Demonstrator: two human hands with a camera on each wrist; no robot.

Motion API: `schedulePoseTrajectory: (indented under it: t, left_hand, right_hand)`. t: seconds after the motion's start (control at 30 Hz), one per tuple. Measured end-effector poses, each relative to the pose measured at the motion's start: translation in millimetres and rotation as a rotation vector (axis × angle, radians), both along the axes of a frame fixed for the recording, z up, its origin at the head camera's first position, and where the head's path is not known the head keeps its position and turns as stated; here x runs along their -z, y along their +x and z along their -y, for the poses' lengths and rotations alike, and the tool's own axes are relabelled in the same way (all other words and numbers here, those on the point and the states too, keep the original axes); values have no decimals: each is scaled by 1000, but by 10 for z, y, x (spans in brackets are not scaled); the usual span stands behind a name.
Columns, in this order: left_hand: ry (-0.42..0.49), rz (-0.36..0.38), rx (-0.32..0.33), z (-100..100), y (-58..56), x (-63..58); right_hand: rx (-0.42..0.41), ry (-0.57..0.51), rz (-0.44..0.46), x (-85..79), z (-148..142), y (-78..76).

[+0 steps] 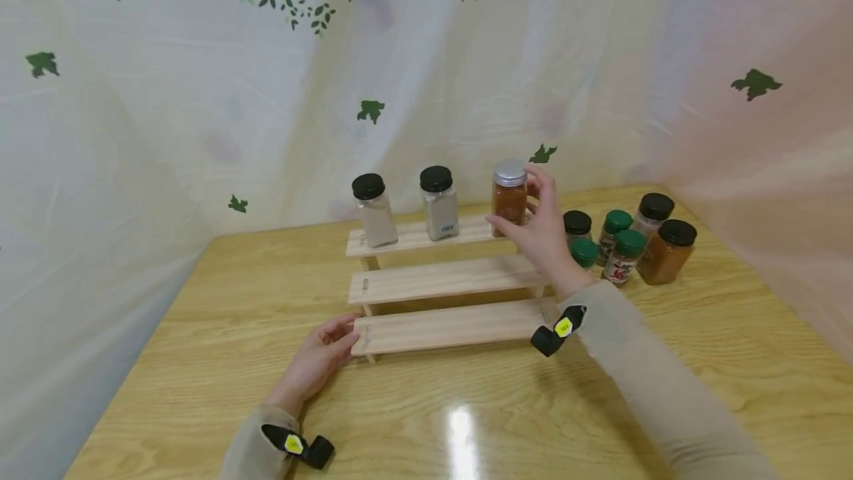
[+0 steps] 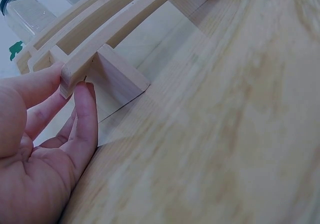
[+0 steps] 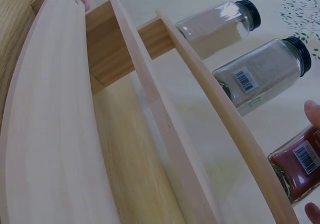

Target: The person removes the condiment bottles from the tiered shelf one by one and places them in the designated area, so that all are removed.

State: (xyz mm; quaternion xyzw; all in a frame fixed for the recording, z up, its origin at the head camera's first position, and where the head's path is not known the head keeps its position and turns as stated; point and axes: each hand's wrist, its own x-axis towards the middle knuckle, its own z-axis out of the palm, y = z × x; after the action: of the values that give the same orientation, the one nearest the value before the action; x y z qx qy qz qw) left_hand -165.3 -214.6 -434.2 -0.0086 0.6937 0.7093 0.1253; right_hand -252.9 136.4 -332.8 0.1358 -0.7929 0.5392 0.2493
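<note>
A three-tier wooden spice rack point(image 1: 453, 326) stands on the table. My left hand point(image 1: 321, 354) pinches the left end of its lowest shelf, thumb and finger point(image 2: 86, 111) on either side of the board. At the right end of the top shelf, my right hand point(image 1: 548, 234) holds a glass jar of reddish-brown spice point(image 1: 509, 202) with a silver lid. The jar is upright; whether its base bears on the shelf I cannot tell. Two black-lidded jars of pale contents, a left one point(image 1: 376, 217) and a middle one point(image 1: 440, 206), stand on the same shelf.
Right of the rack, several spice jars are grouped on the table point(image 1: 200, 339), among them a black-lidded orange-brown jar point(image 1: 665, 256) and a small green-lidded bottle point(image 1: 621, 264). A pale leaf-patterned curtain point(image 1: 266, 110) hangs behind.
</note>
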Motion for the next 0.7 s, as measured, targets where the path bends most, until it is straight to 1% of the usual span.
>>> schedulePoseTrajectory:
  t: [0.2,0.37,0.7]
  left_hand:
    - [-3,3,13,18,4,-7]
    - [-13,-5,23,16,4,-13]
    - [-6,2,22,22,12,-15]
  right_hand:
    - [53,-14,-21,8,65,-6]
    - [85,-7,-17,9,87,-4]
    - [86,24,-4,-4,84,10]
